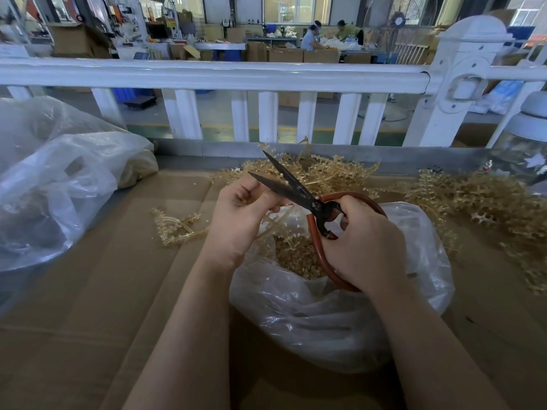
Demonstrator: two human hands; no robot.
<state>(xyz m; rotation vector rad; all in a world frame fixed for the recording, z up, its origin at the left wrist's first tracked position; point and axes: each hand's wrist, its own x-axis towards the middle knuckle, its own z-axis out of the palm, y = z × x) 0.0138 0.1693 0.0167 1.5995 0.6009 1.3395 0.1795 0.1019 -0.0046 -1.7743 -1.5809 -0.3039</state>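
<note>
My left hand is at the middle of the frame, wrist bent upward. Its fingers are curled in toward the palm and the thumb reaches to the right. Between them I pinch a pale plastic sprig. My bare left forearm slants down to the bottom edge, left of centre.

My right hand is just right of centre and a little lower, its back turned to me. The fingers and thumb are curled through the red handles of the scissors, gripping them. My bare right forearm runs to the lower right corner. The two hands are near each other but apart.
</note>
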